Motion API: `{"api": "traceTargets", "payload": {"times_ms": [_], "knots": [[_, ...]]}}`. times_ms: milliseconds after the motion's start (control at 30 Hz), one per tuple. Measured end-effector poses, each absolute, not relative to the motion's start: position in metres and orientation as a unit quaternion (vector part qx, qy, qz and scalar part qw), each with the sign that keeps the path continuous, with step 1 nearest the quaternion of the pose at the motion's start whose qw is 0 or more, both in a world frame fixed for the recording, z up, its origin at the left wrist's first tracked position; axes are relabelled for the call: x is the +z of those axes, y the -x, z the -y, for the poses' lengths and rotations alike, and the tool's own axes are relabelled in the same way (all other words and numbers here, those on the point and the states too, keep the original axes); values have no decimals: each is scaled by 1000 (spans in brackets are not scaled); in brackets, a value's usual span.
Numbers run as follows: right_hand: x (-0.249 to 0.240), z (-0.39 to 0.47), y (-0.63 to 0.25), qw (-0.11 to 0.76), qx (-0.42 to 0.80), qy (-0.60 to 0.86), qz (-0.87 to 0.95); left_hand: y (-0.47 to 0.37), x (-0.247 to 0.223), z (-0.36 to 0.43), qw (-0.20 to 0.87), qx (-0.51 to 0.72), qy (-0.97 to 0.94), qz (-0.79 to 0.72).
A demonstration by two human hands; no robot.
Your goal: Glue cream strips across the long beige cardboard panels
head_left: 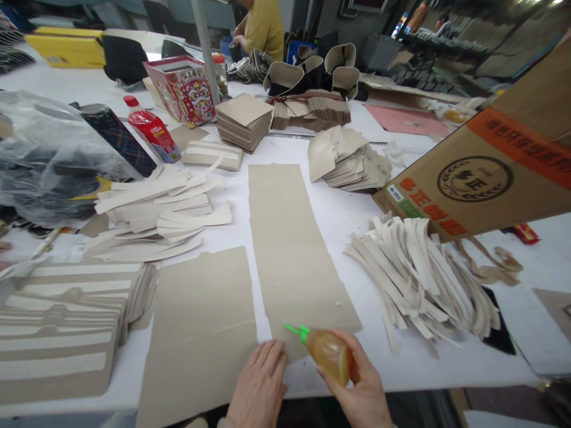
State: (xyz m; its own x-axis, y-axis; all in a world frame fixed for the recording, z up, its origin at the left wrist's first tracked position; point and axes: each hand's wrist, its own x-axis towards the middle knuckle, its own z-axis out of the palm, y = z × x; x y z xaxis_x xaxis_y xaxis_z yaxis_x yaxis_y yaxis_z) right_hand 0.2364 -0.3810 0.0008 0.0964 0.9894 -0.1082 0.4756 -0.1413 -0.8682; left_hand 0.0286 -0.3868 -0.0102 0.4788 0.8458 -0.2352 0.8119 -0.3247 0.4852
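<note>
My right hand (pixel 363 392) is wrapped round a squeeze bottle of amber glue (pixel 329 353), which lies tilted with its green nozzle pointing left. The nozzle tip is just over the near end of a long beige panel (pixel 289 238). My left hand (pixel 261 383) rests flat, palm down and fingers extended, at that panel's near left corner. Beside it on the left lies a wider beige panel (pixel 203 321), hanging over the table's front edge. Whether glue is leaving the nozzle I cannot tell.
Panels with white strips (pixel 57 333) are stacked at left, loose white strips (pixel 178 208) behind them. More strips (pixel 414 273) lie at right before a cardboard box (pixel 486 166). Stacked beige pieces (pixel 245 122), a red bottle (pixel 154 131) and a person in yellow (pixel 265 27) are farther back.
</note>
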Motion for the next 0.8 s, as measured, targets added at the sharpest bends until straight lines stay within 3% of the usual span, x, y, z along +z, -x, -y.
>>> {"api": "traceTargets", "payload": {"times_ms": [233, 467, 800], "knots": [[0, 384, -238, 304, 289, 594, 686, -31, -9, 389, 313, 6, -795, -520], [6, 396, -244, 308, 289, 576, 700, -33, -12, 394, 324, 0, -779, -536], [-7, 390, -215, 406, 516, 653, 377, -18, 13, 419, 297, 12, -773, -560]]}}
